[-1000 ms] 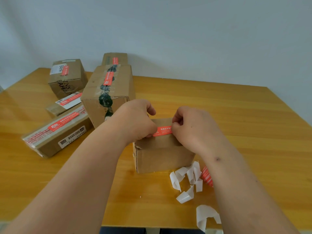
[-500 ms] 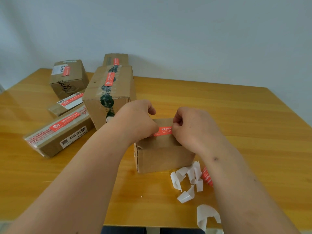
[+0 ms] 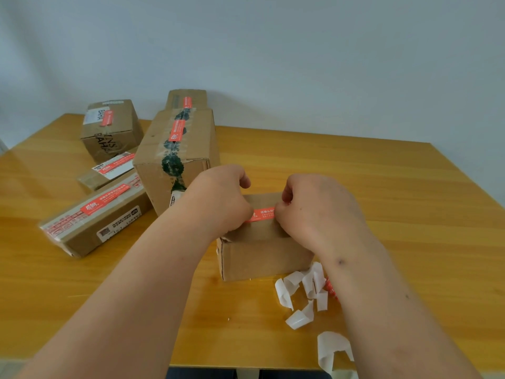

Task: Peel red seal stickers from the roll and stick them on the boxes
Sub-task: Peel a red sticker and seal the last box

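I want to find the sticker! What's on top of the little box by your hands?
A red sticker lies across the small box; both hands cover its ends.

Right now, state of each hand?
Left hand: fingers curled, pinching the red sticker on the box.
Right hand: fingers curled, pinching the sticker's other end.

Both ends of the red sticker lie hidden under the left hand and right hand. Its print is too small to read. The sticker roll is mostly covered by the right forearm.
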A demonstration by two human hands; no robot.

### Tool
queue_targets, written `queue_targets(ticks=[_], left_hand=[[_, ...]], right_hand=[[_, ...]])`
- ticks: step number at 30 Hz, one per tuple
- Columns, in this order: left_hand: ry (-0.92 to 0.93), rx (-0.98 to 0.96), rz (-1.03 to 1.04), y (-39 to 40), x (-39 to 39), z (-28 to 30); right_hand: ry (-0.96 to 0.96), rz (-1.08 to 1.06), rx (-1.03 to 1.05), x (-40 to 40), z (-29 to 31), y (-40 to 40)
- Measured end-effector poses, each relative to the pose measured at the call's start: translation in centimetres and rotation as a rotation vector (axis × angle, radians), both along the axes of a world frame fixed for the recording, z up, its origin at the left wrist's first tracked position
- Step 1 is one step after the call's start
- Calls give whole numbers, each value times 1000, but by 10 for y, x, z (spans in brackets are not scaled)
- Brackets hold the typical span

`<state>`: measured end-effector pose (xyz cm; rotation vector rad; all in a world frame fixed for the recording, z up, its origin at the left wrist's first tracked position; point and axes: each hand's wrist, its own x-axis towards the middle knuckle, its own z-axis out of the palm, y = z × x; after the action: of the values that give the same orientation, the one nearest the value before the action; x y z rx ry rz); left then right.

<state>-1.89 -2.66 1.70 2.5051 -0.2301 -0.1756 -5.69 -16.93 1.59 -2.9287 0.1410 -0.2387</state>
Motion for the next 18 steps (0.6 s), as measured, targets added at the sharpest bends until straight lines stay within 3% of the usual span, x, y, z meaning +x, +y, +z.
queue_targets(ticks=[10,16,18], left_hand=[[-23,-17,-14,4,-1,-5],[-112,-97,1,3,-4,-12],[-150,-77,10,2,-5,-14]], right_hand=[[-50,-118,-59,-3,3,-17],[-141,-110,157,4,-9,-23],[-79,-115,213,9,-13,-23]])
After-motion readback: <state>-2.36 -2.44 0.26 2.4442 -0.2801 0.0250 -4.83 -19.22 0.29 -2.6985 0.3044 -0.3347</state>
